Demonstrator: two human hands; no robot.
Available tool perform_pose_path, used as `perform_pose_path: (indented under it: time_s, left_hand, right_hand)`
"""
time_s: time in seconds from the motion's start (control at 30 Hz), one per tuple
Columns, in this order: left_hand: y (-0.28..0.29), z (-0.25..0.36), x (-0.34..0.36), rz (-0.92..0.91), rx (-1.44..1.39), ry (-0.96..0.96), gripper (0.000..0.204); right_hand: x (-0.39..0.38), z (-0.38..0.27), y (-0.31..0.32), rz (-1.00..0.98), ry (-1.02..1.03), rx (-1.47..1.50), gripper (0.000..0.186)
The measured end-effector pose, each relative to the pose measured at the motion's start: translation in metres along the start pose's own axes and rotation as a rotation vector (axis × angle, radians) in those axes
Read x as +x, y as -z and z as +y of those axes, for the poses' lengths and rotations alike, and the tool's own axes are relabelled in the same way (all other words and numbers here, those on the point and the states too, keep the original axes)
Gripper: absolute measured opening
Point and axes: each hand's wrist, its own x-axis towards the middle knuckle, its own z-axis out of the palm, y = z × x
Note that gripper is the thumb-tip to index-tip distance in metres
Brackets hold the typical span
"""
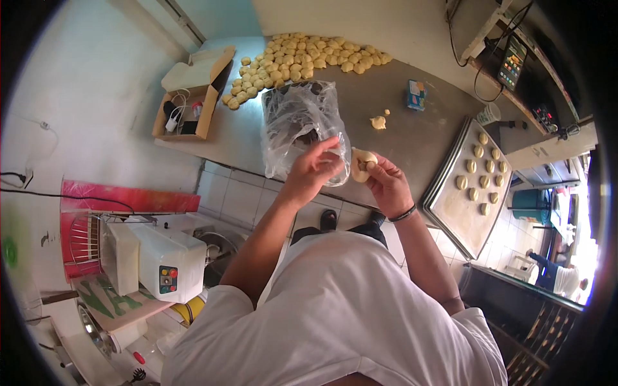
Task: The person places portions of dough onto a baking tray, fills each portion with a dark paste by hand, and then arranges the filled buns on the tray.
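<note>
My right hand (389, 184) pinches a flattened piece of pale dough (362, 156) with a small brown filling at its middle, the thumb over it. To its left, my left hand (315, 168) has its fingers apart at the near edge of a clear plastic bag (302, 116). Nothing shows in that hand. Dark brown stuff (309, 136) is partly visible inside the crumpled bag. On the metal table beyond the hands lies a loose dough lump (378, 122) with a tiny scrap beside it.
Many dough balls (290, 61) cover the table's far side. A baking tray (460, 219) with several shaped dough pieces lies at the right. A blue box (416, 95) sits near the wall, an open cardboard box (199, 109) at the left. A white mixer (158, 257) stands below left.
</note>
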Motion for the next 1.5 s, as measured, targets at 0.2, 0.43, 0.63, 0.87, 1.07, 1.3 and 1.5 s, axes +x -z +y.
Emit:
perform_pose_path:
  time_s: [0.2,0.43,0.63,0.87,1.07,1.3,1.5]
  left_hand:
    - [-0.043,-0.031,0.012,-0.195,-0.09,0.251,0.049]
    - [-0.082,-0.04,0.015,-0.356,0.46,-0.268,0.036]
    - [-0.115,-0.145,0.037,-0.377,0.073,0.546,0.026]
    - [-0.133,-0.165,0.05,-0.423,0.748,0.001,0.019]
    - [-0.111,-0.152,0.052,-0.534,0.643,-0.38,0.022]
    - [-0.118,-0.176,0.04,-0.424,0.475,0.118,0.014]
    - [-0.131,-0.165,0.016,-0.413,0.64,-0.246,0.004]
  right_hand:
    - [-0.007,0.002,0.035,0.141,0.175,-0.461,0.026]
    - [-0.032,0.008,0.078,0.317,-0.006,-0.081,0.029]
    - [-0.038,0.064,0.148,0.42,0.53,-1.207,0.048]
    - [-0.035,0.073,0.149,0.438,0.45,-1.499,0.026]
    - [-0.007,0.041,0.184,0.38,0.243,-1.301,0.033]
    - [-0.014,0.044,0.163,0.437,0.355,-1.331,0.012]
    - [-0.048,0.068,0.122,0.54,0.364,-1.189,0.048]
